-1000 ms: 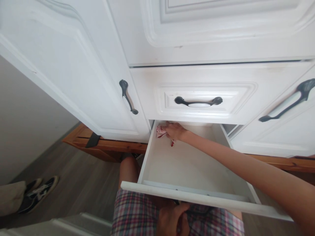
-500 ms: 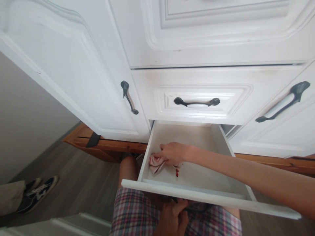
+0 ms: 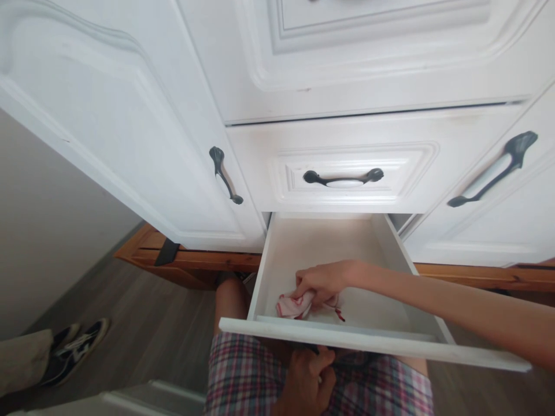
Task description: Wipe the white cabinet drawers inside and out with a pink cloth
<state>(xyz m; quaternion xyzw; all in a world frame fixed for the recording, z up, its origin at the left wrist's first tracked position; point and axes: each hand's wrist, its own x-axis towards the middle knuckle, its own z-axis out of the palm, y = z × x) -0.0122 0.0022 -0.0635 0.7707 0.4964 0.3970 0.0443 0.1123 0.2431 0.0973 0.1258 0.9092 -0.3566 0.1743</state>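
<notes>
My right hand (image 3: 323, 282) reaches into the pulled-out white drawer (image 3: 377, 344) from the right. Its fingers are closed on a crumpled white cloth (image 3: 295, 305) with red markings, pressed to the drawer floor near the front left. A red end of the cloth trails out to the right of the hand. Below the drawer front, my left hand (image 3: 306, 378) is curled at a dark drawer handle (image 3: 314, 348), most of which is hidden under the front edge.
Above is a shut drawer with a dark handle (image 3: 342, 179). White cabinet doors with handles (image 3: 225, 176) flank it. A wooden base (image 3: 217, 261) runs beneath. At the left stands another person's shoe (image 3: 76, 352) on the grey floor. A white panel (image 3: 130, 398) lies at the lower left.
My right hand has moved the cloth right and toward the front of the drawer. My left hand stays at the drawer front. The view has shifted slightly.
</notes>
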